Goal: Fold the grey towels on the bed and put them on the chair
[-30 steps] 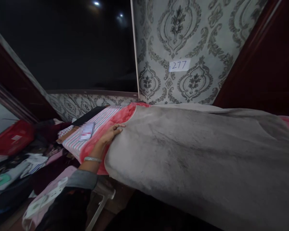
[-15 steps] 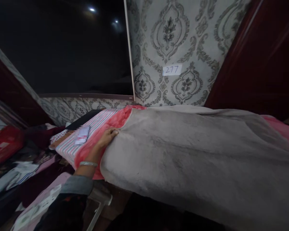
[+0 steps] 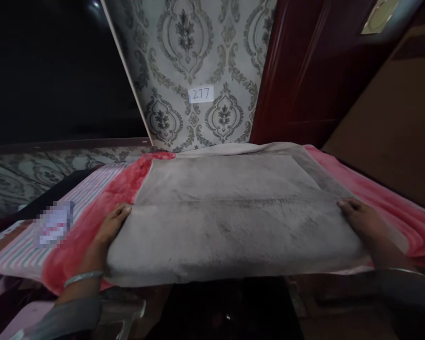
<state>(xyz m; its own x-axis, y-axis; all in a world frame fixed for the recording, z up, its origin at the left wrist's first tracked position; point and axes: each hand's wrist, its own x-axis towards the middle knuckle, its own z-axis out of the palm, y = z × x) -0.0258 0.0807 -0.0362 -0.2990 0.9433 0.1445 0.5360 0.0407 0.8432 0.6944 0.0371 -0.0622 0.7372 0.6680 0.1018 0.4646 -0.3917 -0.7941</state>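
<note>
- The grey plush blanket [image 3: 216, 241] lies folded at the centre of the view, on a red plush cover [image 3: 127, 179] that shows at 9 o'clock; red plush shows at 3 o'clock as well (perhaps the same piece). A striped cloth [image 3: 88, 189] lies farther out towards 9.
- A crease [image 3: 205, 202] crosses the blanket from 9 to 3 o'clock, nearly straight, joining the two holds. Working it well, I judge, calls for equal pull from both sides, so neither end skews towards 12 or 6.
- Such soft pile probably slips and bunches easily; a grip through every layer of the fold, with only a light lift, should spare the cover from being dragged.
- The left hand [image 3: 113, 222] is at 9 o'clock, its fingertips and thumb closed on the blanket's edge, the forearm rising from 7.
- The right hand [image 3: 364, 219] mirrors it at 3 o'clock, fingers bent and pinching the opposite edge, the forearm coming from 4; slight blur hides its exact thumb placement.
</note>
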